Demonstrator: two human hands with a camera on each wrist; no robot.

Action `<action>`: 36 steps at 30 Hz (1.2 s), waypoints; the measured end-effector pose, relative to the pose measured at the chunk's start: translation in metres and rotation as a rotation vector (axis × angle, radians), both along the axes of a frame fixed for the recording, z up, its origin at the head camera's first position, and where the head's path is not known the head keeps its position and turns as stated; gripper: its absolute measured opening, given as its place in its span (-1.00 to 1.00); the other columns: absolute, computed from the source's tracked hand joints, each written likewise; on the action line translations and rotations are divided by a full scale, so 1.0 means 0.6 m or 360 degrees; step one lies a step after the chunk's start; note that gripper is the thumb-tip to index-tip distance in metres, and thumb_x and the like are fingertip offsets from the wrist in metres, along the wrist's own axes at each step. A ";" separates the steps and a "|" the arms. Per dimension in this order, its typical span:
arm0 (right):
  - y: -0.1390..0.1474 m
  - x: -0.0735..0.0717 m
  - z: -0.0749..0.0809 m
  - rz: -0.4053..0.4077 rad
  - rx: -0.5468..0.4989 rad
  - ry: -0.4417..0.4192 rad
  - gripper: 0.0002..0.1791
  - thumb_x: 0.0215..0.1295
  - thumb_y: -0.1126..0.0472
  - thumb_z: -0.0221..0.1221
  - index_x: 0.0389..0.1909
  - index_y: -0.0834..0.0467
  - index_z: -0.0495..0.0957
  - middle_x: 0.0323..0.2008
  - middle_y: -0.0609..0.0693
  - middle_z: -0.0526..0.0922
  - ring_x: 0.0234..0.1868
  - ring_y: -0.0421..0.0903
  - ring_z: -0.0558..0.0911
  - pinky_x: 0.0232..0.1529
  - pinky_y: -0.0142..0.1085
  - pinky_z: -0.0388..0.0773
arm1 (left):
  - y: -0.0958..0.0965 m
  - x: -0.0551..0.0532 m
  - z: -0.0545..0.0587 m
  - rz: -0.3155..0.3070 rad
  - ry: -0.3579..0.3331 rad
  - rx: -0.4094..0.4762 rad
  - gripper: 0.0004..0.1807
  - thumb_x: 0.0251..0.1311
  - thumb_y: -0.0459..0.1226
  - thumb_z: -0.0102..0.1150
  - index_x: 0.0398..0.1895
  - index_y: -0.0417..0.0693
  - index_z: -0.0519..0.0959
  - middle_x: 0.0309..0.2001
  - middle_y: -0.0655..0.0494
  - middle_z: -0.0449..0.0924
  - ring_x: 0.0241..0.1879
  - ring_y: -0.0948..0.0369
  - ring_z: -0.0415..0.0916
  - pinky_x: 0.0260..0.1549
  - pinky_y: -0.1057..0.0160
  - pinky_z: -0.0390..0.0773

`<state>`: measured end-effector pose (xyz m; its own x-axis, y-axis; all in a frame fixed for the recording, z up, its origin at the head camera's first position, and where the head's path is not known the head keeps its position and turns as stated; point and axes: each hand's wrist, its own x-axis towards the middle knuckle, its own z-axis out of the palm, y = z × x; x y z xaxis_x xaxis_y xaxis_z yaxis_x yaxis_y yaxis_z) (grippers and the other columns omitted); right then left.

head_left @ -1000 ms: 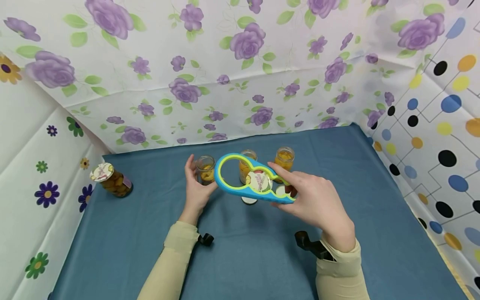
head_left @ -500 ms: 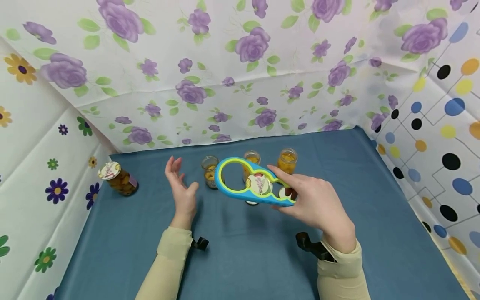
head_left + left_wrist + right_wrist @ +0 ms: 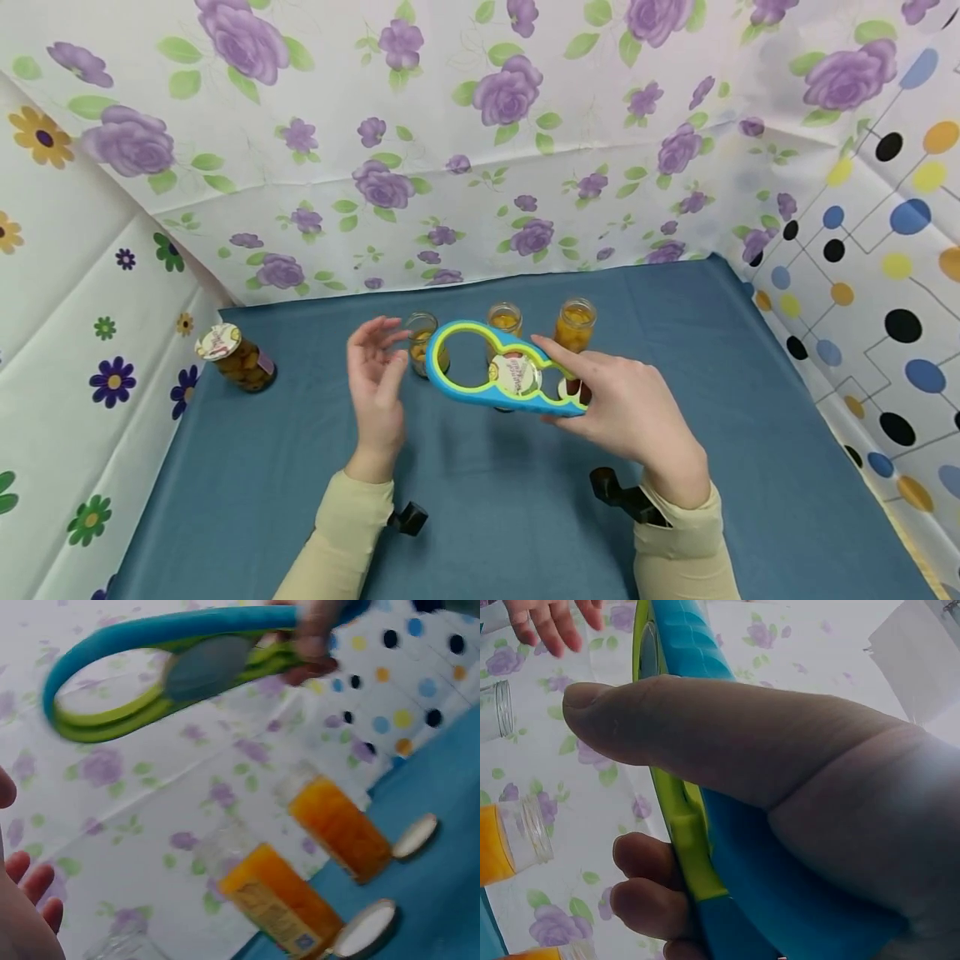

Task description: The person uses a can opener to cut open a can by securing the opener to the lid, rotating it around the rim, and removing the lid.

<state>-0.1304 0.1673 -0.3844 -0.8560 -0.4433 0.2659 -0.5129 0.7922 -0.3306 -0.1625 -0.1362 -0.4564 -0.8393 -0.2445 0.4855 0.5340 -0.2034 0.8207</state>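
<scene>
In my right hand (image 3: 633,408) I hold a blue and green jar opener (image 3: 525,403) up above the table, thumb on one side and fingers on the other. A printed metal lid (image 3: 516,374) sits in the opener's middle ring; its large end ring has nothing in it. My left hand (image 3: 378,392) is raised with fingers spread and loosely bent, holding nothing. It is just left of a lidless glass jar (image 3: 420,350) with yellow pieces low inside. The opener's end partly covers that jar. Whether the fingertips touch its rim, I cannot tell.
Two more lidless jars of yellow fruit stand behind the opener, a middle jar (image 3: 505,317) and a right jar (image 3: 575,327). In the left wrist view, a lid (image 3: 366,930) and another lid (image 3: 415,837) lie before them. A lidded jar (image 3: 246,367) stands far left.
My left hand was beside the jar with its thumb in front, then drew away left. Now it is back closer to the jar. The opener has shifted slightly left and down.
</scene>
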 end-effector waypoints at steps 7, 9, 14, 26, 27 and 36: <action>-0.006 0.001 -0.002 0.0040 0.0041 0.0025 0.01 0.07 -0.08 0.64 0.58 -0.28 0.42 -0.44 -0.29 0.49 -0.50 -0.31 0.40 -0.50 -0.31 0.38 | 0.058 0.019 -0.026 -0.0401 -0.0221 -0.0132 -0.56 0.60 -0.36 0.05 0.42 -0.34 0.32 0.20 -0.14 0.52 0.11 0.05 0.60 0.13 0.14 0.61; -0.007 0.001 -0.002 0.0046 0.0044 0.0029 -0.02 0.10 -0.07 0.62 0.58 -0.29 0.42 -0.45 -0.30 0.46 -0.51 -0.31 0.38 -0.50 -0.31 0.37 | 0.072 0.024 -0.034 -0.0518 -0.0319 -0.0100 -0.52 0.60 -0.28 0.08 0.44 -0.33 0.31 0.19 -0.11 0.53 0.12 0.07 0.58 0.11 0.16 0.61; -0.008 0.001 -0.002 0.0073 0.0022 0.0041 -0.03 0.12 -0.03 0.61 0.58 -0.29 0.41 -0.46 -0.31 0.44 -0.53 -0.32 0.36 -0.51 -0.31 0.36 | 0.090 0.036 -0.043 -0.0827 -0.0653 0.0184 -0.58 0.61 -0.18 0.03 0.42 -0.08 0.37 0.24 0.03 0.51 0.18 0.20 0.52 0.12 0.28 0.57; -0.013 0.000 -0.005 0.0204 0.0070 0.0059 0.03 0.05 -0.03 0.67 0.58 -0.30 0.41 -0.45 -0.28 0.48 -0.55 -0.32 0.34 -0.52 -0.33 0.34 | 0.083 0.049 -0.044 -0.1610 -0.0832 0.0840 -0.47 0.59 0.15 0.09 0.36 0.02 0.51 0.26 0.12 0.61 0.27 0.22 0.58 0.27 0.29 0.54; -0.013 0.000 -0.005 0.0215 0.0071 0.0064 0.04 0.04 -0.03 0.67 0.58 -0.31 0.41 -0.45 -0.29 0.47 -0.55 -0.32 0.33 -0.52 -0.33 0.34 | 0.082 0.049 -0.045 -0.1663 -0.0821 0.0881 -0.45 0.58 0.15 0.10 0.37 0.00 0.51 0.28 0.10 0.60 0.30 0.21 0.57 0.30 0.28 0.52; -0.014 0.001 -0.007 0.0248 0.0072 0.0071 0.03 0.03 -0.07 0.68 0.56 -0.32 0.43 -0.47 -0.33 0.43 -0.58 -0.31 0.30 -0.53 -0.32 0.32 | 0.087 0.047 -0.049 -0.2007 -0.0691 0.0941 -0.29 0.57 0.15 0.08 0.55 -0.09 0.36 0.43 -0.04 0.50 0.42 0.05 0.49 0.50 0.13 0.30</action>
